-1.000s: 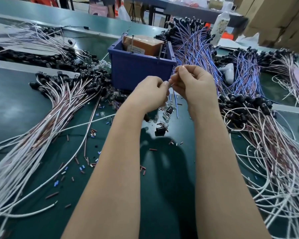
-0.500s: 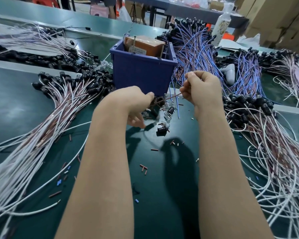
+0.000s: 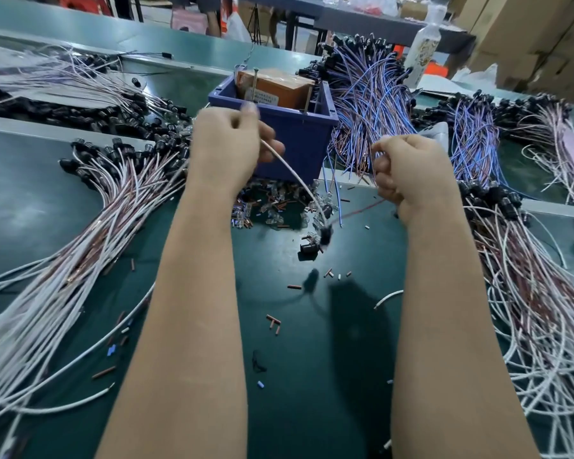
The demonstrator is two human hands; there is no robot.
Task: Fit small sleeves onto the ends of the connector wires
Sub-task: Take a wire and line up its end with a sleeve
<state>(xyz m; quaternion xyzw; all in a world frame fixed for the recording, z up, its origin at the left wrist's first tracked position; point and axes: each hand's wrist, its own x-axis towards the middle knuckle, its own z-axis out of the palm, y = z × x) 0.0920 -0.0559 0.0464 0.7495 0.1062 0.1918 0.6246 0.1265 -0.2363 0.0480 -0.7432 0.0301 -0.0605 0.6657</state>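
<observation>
In front of the blue bin point(image 3: 299, 144), in the head view (the only view there is), the left hand point(image 3: 227, 150) is lifted with its fingers curled round a white wire point(image 3: 290, 172). The wire arcs down and away from that hand to a black connector point(image 3: 326, 234), which hangs blurred just above the table point(image 3: 295, 376), between the two wrists. The right hand point(image 3: 410, 170) is level with the left and well apart from it, fingers tucked in tight. A thin red strand point(image 3: 362, 210) runs from under its heel toward the connector, but I cannot tell whether the fingers pinch it. Loose sleeves point(image 3: 294, 287) lie scattered on the table below both hands, with a thicker heap of sleeves and clear parts point(image 3: 272, 210) under the left hand, against the bin.

No sleeve is visible on a wire end, so my guess is that the fitting is not being done at this instant. The chief risk is the dangling connector: it could catch in the heap below the left hand or in the bundle point(image 3: 527, 276) beside the right forearm, dragging neighbours along. A loose hold on the red strand could let it slip free. Sleeves this small could also be brushed off by a forearm, or picked in the wrong colour.
</observation>
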